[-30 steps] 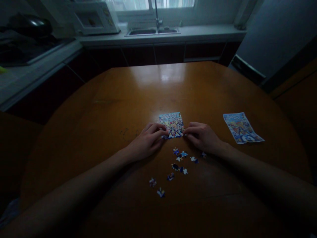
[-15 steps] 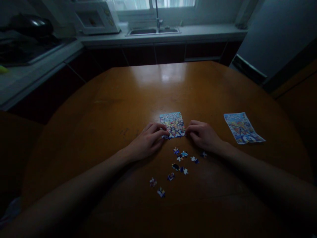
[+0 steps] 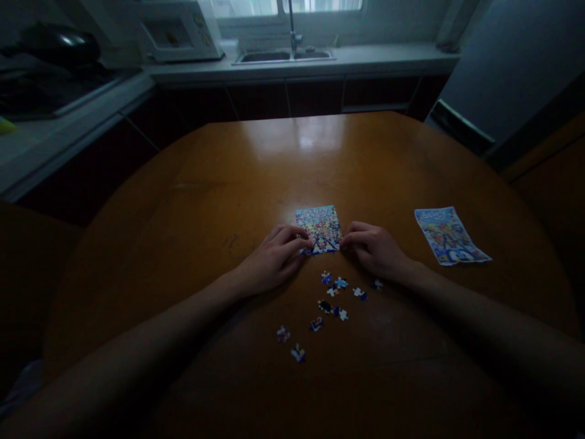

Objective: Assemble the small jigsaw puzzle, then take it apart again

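A partly assembled jigsaw puzzle (image 3: 322, 224) with many small coloured figures lies flat on the table. At its lower left corner, my left hand (image 3: 278, 256) has its thumb and fingers curled over the edge, gripping it. My right hand (image 3: 372, 249) is closed at the lower right corner, fingertips pinched against the puzzle's edge; whether a loose piece is between them is hidden. Nearer to me are several loose jigsaw pieces, among them a light blue piece (image 3: 341, 283), a dark piece (image 3: 325, 306) and a white-and-purple piece (image 3: 298, 353).
To the right lies a creased printed picture sheet (image 3: 450, 236) on the wooden table (image 3: 219, 177). Behind the table run a counter with a sink (image 3: 269, 57) and a microwave (image 3: 176, 33). A dark pan (image 3: 55, 46) sits on the stove at left.
My right fingertips have shifted slightly left, closer against the puzzle's lower right corner. My left hand stays in place, and the loose pieces lie as before.
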The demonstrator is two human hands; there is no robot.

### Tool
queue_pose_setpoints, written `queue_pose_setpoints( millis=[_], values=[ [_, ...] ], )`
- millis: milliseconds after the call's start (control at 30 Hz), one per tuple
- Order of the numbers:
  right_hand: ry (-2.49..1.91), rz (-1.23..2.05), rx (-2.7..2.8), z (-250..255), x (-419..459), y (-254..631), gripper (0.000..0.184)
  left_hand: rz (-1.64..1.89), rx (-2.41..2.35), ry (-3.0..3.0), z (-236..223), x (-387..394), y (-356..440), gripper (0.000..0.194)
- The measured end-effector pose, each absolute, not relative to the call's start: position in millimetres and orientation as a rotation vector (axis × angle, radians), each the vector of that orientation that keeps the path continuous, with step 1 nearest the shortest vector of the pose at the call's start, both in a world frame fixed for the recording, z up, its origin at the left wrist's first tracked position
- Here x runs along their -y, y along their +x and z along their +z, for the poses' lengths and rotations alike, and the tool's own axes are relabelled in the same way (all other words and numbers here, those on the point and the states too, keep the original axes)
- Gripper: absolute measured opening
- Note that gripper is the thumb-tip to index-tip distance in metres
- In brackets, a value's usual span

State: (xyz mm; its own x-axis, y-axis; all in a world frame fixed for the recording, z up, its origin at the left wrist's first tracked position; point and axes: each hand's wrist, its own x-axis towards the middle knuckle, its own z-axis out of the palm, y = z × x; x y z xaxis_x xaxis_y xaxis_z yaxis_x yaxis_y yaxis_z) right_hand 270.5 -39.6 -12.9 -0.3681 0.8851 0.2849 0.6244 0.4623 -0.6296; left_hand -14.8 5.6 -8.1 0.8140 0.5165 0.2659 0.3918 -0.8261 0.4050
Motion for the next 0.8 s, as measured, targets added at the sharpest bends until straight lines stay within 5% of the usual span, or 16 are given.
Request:
queue_pose_setpoints(
  millis=[233, 800],
  values=[
    [-1.274, 0.562, 2.076, -13.6, 38.3, 269.8, 0.028, 0.581, -0.771, 2.57, -8.1, -4.4, -14.6, 0.042],
    [-1.26, 0.545, 2.129, -15.8, 39.7, 271.5, 0.028, 0.694, -0.662, 2.558, -6.4, -3.7, -13.5, 0.036]
  ],
)
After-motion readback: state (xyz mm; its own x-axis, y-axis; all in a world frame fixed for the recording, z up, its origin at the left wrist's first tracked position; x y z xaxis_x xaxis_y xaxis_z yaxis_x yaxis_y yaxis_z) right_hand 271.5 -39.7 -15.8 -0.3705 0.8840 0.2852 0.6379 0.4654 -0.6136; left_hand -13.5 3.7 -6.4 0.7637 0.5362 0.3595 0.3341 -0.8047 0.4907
